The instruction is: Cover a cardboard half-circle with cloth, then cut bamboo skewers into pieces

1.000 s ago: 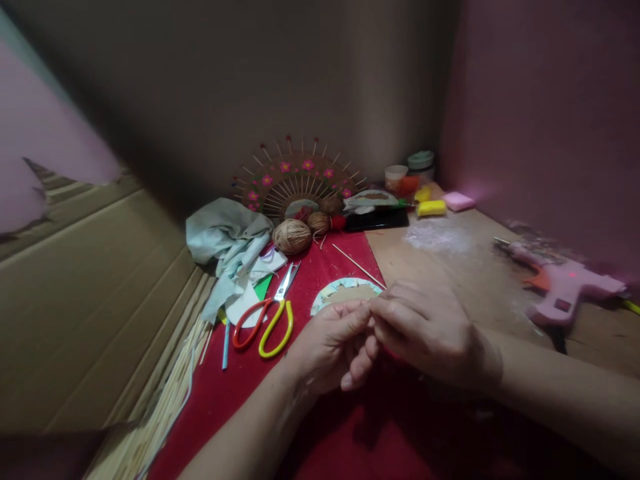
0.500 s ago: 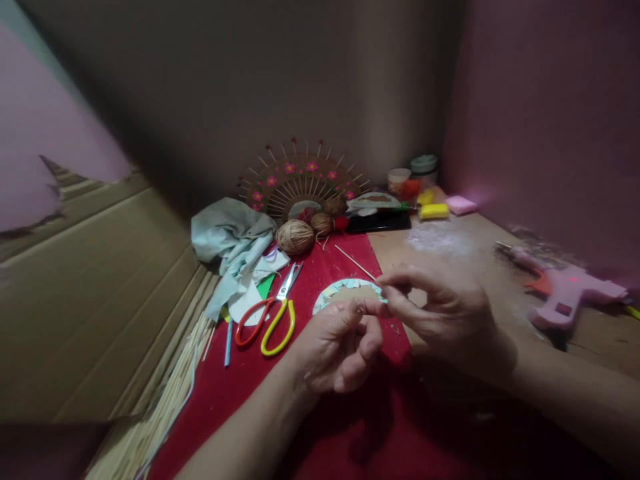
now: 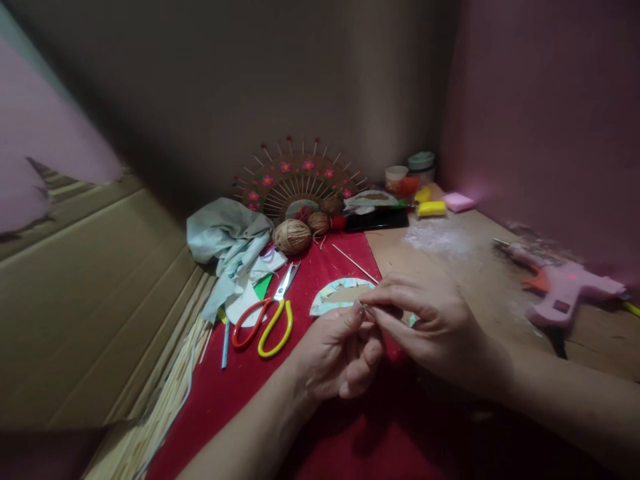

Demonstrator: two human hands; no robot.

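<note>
My left hand is turned palm up over the red cloth, its thumb and forefinger pinched together. The fingertips of my right hand meet them. Whatever is between the fingertips is too small to make out. A little pale green bit shows under my right fingers. Just behind my hands lies a half-round cardboard piece with a pale fabric rim, partly covered by them. A thin stick rests on the cloth beyond it. To the left are scissors with one red and one yellow handle.
A pink glue gun lies at the right. At the back stand a flower-painted fan, twine balls, a black tray-like item and cups. Pale fabric, thin sticks and cardboard line the left.
My right hand has shifted slightly left and its fingertips now press against the left ones. The view has moved a little. The scissors and other items stay where they were.
</note>
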